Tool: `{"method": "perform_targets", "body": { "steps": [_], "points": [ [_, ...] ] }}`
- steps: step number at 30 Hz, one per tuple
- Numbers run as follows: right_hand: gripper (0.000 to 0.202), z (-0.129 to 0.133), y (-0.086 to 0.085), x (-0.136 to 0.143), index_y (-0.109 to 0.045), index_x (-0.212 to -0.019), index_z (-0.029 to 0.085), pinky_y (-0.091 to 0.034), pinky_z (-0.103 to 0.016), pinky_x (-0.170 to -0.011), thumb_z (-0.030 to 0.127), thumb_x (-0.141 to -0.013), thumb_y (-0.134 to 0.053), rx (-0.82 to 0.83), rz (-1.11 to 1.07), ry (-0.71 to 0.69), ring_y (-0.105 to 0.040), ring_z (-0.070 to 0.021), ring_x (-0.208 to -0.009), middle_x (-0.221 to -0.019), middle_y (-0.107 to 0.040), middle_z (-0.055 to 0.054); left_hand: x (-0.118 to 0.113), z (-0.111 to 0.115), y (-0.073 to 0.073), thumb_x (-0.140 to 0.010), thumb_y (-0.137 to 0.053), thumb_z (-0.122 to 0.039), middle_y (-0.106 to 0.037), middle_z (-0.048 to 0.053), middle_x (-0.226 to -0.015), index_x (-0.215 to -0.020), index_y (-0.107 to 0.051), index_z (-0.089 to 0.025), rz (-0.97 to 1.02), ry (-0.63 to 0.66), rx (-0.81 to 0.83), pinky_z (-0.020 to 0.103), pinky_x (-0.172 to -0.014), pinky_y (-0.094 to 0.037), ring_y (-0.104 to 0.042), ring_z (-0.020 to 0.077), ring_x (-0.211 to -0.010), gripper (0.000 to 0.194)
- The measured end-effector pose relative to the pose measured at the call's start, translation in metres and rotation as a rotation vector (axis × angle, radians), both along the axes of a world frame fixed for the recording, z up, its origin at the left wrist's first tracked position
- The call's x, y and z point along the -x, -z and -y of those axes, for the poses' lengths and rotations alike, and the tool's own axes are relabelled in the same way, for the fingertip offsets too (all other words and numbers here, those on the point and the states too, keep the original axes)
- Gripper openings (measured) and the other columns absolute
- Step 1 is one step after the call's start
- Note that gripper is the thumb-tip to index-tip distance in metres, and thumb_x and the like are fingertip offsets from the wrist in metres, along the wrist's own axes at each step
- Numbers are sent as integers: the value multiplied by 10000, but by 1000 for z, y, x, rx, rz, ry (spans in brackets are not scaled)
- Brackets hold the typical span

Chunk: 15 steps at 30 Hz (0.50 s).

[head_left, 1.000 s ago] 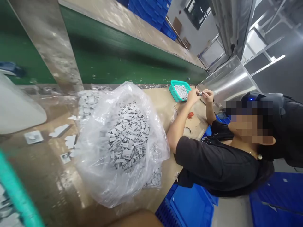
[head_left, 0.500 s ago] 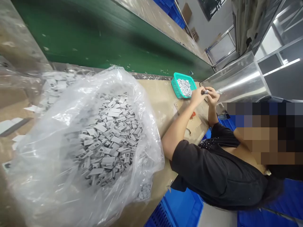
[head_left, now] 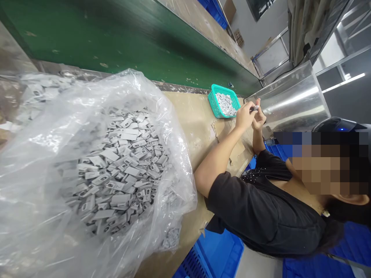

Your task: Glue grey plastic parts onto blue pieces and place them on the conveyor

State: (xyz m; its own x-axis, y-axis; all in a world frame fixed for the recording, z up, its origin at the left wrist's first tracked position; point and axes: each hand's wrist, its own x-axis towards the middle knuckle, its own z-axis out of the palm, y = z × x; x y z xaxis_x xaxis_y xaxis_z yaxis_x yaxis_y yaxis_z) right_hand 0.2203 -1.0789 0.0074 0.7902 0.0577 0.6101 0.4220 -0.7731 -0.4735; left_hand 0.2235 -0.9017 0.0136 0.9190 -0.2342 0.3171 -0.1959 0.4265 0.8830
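Neither my left hand nor my right hand shows in the head view. Nearest to me lies a clear plastic bag [head_left: 37,185], its mouth spread wide. Inside it is a heap of small grey plastic pieces [head_left: 121,173], many with an oval hole. More grey pieces [head_left: 49,90] lie beyond the bag at the upper left. The hands seen here belong to a co-worker [head_left: 261,208] in a dark top. That person's hands [head_left: 251,114] hold a small dark item, too small to name.
A turquoise basket [head_left: 213,106] of small light pieces stands on the brown worktable [head_left: 185,119] beside the co-worker's hands. A green belt [head_left: 116,46] runs along the table's far side. Blue crates [head_left: 220,251] stand below the edge. A shiny metal sheet [head_left: 295,100] rises behind.
The view has shifted a little, so the bag sits further left. The co-worker's hands have changed their hold slightly, with a finger now raised. A red item near their forearm is now hidden.
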Motion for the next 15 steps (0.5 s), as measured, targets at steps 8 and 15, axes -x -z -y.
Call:
{"method": "perform_targets", "body": {
  "steps": [8, 15],
  "points": [
    [319, -26, -22, -8, -646, -1087, 138, -511, -333, -1009, 419, -941, -613, 10, -63, 161, -616, -155, -1172, -1282, -634, -92, -26, -27, -11, -1026, -305, -103, -552, 181, -1328, -1266, -398, -110, -345, -7, -25, 281, -991, -376, -517, 174, -1197, 258],
    [272, -81, -22, -11, -646, -947, 126, -554, -238, -710, 343, -1014, -497, 72, -121, 220, -616, -71, -692, -841, -653, -3, -65, -65, 2, -1024, -368, -126, -422, 251, -1457, -1386, -275, -21, -291, -127, -166, 312, -1102, -284, -422, 192, -1314, 388]
  ]
}}
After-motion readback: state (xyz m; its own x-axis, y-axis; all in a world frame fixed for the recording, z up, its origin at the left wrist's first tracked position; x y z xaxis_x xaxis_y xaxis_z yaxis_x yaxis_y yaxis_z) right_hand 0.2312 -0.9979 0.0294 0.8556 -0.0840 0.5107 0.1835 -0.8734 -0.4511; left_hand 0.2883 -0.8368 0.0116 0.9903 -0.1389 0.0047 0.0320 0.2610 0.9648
